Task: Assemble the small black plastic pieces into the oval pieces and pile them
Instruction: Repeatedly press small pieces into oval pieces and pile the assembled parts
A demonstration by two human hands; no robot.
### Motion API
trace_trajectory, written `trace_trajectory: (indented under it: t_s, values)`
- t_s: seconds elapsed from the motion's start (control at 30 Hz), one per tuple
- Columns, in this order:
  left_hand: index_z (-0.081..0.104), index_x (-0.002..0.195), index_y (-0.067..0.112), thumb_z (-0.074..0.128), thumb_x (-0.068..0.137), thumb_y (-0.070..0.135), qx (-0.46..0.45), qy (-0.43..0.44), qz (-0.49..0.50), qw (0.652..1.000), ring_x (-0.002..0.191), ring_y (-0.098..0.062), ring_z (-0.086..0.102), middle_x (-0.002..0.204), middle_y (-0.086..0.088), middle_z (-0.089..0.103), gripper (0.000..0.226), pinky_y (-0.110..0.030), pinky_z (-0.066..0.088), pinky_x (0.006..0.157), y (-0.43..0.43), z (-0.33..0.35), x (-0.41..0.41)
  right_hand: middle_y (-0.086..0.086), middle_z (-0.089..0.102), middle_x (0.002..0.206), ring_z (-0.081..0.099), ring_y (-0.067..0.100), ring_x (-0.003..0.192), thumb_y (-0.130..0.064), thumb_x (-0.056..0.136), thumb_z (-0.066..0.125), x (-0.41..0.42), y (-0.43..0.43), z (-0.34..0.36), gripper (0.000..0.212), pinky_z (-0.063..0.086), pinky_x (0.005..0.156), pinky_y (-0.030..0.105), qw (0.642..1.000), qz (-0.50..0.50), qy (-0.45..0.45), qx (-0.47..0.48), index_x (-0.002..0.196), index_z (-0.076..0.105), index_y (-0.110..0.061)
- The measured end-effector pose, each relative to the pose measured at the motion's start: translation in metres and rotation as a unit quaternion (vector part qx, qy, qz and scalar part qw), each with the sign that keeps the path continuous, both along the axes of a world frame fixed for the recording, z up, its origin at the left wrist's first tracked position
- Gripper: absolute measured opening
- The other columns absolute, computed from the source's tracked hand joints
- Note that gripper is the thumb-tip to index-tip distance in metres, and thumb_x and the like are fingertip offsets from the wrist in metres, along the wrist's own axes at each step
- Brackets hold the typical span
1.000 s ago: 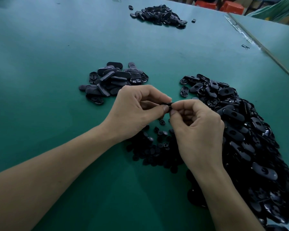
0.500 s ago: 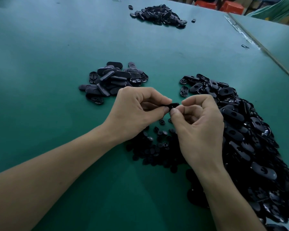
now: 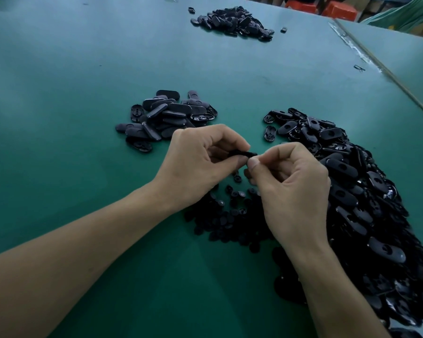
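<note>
We hold 1 oval piece (image 3: 242, 153) between both hands above the green counter (image 3: 71, 118). The fingers (image 3: 235, 162) of our left hand (image 3: 200, 164) curl round its left end, and our right hand (image 3: 291, 186) pinches its right end. The small black pieces (image 3: 230, 215) lie heaped below the hands. A big heap (image 3: 352, 191) of ovals lies to the right, a smaller pile (image 3: 166, 118) just beyond the left hand, and a far pile (image 3: 232, 20) well apart.

The right hand (image 3: 293, 191) tips its knuckles slightly toward 12 o'clock. More of the oval piece (image 3: 242, 153) now shows at 9 o'clock of its thumb, pinched by the left hand (image 3: 200, 164).
</note>
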State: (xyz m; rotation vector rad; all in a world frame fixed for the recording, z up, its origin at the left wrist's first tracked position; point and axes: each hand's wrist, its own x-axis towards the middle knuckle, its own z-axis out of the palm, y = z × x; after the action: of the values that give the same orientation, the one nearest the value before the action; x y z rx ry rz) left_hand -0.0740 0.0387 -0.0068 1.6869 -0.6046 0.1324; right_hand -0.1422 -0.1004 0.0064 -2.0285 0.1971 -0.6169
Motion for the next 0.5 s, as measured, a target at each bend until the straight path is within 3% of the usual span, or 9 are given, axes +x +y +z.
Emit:
trace_trajectory:
  t_s: [0.3,0.5]
  values:
    - [0.072,0.09,0.023,0.079,0.083,0.003,0.012,-0.014,-0.002,1.0,0.074,-0.01,0.073,0.082,0.006,0.076,0.022,-0.022,0.059,0.074,-0.0002,0.0014,-0.0016,-0.01,0.073,0.073,0.072,0.009,0.067,-0.014,0.086,0.077,-0.0013,-0.0004,0.0026,0.022,0.061,0.065,0.033,1.0,0.024,-0.005,0.011,0.079,0.064,-0.03]
    - [0.069,0.088,0.031,0.076,0.081,0.01,-0.003,-0.003,-0.005,1.0,0.075,-0.014,0.074,0.081,0.005,0.075,0.023,-0.026,0.059,0.074,-0.0011,0.0006,-0.0007,-0.012,0.071,0.077,0.07,0.006,0.074,-0.011,0.083,0.08,0.0003,-0.0031,0.0042,0.025,0.055,0.068,0.019,0.999,0.025,-0.019,-0.026,0.082,0.066,-0.032]
